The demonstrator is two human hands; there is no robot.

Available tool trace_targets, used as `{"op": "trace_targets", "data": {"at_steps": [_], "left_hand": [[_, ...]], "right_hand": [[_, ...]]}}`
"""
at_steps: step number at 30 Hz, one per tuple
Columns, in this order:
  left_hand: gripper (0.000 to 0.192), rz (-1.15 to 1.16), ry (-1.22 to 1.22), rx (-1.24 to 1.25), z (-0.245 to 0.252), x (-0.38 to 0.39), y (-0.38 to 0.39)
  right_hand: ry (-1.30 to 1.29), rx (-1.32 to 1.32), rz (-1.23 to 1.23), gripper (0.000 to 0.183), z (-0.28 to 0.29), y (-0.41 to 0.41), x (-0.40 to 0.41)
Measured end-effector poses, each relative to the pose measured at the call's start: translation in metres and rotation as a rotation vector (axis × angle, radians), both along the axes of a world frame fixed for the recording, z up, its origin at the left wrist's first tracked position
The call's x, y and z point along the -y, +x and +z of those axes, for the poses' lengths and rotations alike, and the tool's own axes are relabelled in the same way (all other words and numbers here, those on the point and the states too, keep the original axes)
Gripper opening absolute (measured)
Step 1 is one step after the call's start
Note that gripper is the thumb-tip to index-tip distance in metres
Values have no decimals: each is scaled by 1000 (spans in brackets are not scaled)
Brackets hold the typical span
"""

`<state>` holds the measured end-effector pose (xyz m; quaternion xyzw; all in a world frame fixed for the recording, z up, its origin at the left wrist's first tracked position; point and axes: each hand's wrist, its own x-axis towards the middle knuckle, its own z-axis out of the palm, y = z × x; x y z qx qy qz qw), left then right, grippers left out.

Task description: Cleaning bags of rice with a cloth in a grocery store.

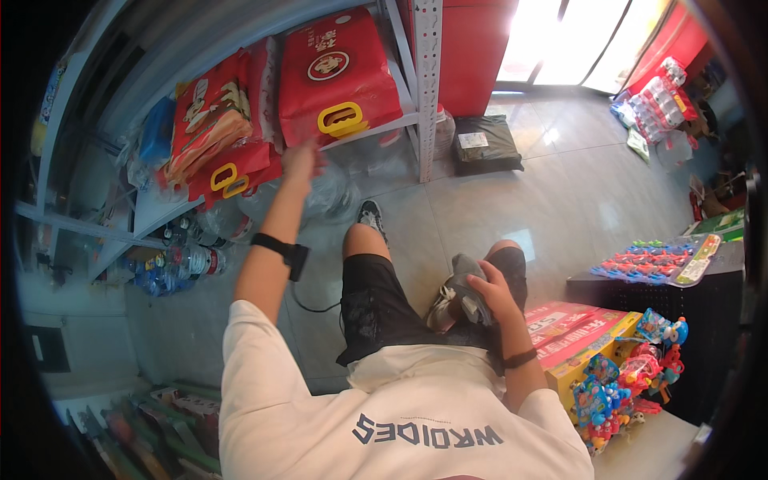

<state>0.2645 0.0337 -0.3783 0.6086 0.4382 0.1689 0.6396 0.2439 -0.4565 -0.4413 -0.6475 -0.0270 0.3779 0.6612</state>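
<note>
My left hand reaches out at the front of a white metal shelf, beside the lower edge of a large red package with a yellow handle. It looks blurred, and its fingers are hard to make out. Left of it lie another red package with yellow handles and a red-and-orange bag. Close to my lap, my right hand is closed round a folded grey cloth, just above my raised shoe.
A white perforated shelf post stands ahead, with a black wrapped parcel on the floor beside it. Large plastic bottles sit under the shelf. At right are a yellow box, hanging toys and a black stand bearing a blister pack.
</note>
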Motion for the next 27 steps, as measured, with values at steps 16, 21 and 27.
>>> {"op": "trace_targets", "data": {"at_steps": [16, 21, 27], "left_hand": [[25, 436, -783, 1090, 28, 70, 56], [18, 412, -740, 888, 56, 104, -16], [7, 254, -778, 836, 83, 162, -132]], "right_hand": [[51, -10, -42, 46, -5, -20, 0], [110, -67, -17, 45, 3, -20, -3], [127, -108, -48, 44, 0, -24, 6]]}}
